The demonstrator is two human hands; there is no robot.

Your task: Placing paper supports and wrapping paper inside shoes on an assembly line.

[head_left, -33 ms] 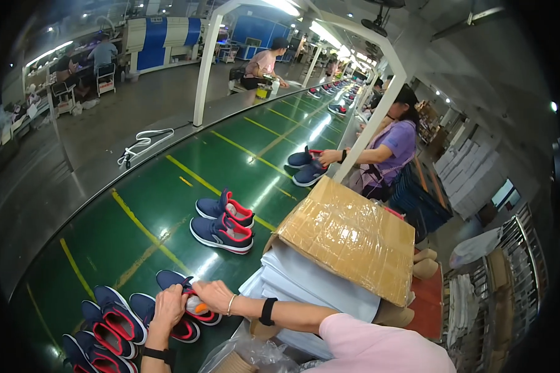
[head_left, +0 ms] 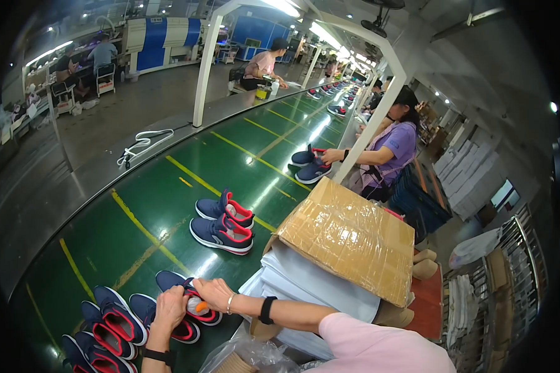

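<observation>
At the lower middle, my left hand (head_left: 170,306) grips the upper of a navy shoe (head_left: 167,279) with red lining and a white sole. My right hand (head_left: 213,294) is closed on the same shoe's collar, close beside the left. Something whitish with an orange tip (head_left: 200,307) shows in the shoe's opening; what it is I cannot make out. Its mate (head_left: 142,306) stands just to the left, partly behind my left hand. Further left are several more navy shoes (head_left: 115,311). A navy pair (head_left: 223,229) rests ahead of my hands.
The green belt (head_left: 168,205) with yellow lines runs to the far right. At my right, a taped cardboard box (head_left: 348,233) leans over white paper sheets (head_left: 317,280). A co-worker in purple (head_left: 395,149) handles another pair (head_left: 311,166). A white post (head_left: 206,71) stands at the belt's far side.
The co-worker's hands and pair of shoes have shifted slightly to the right. My own hands stay almost in place on the shoe.
</observation>
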